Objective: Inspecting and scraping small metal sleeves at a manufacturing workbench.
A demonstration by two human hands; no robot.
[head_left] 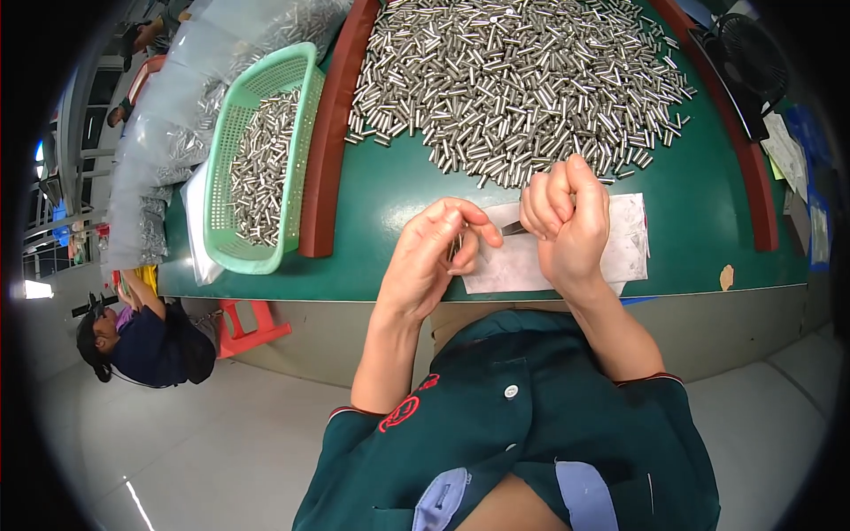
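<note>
My left hand (436,239) is raised over the near edge of the green table, palm turned inward and fingers curled. Small shiny metal pins (457,246) show partly between its thumb and fingers; how many I cannot tell. Close on its right, my right hand (567,217) is closed in a fist around a thin dark tool (513,228). The tool's narrow end points at the left fingertips, and the rest is hidden in the fist. Beneath both hands lies a smudged whitish cloth or paper sheet (629,239). A large heap of short metal pins (522,88) spreads just beyond.
Dark red rails (323,177) border the green table (381,190) on both sides. A green basket (257,257) of pins stands left, beside clear bags (146,168) of metal parts. A black fan (748,57) sits far right. Another person (150,341) sits at left near a red stool (252,327).
</note>
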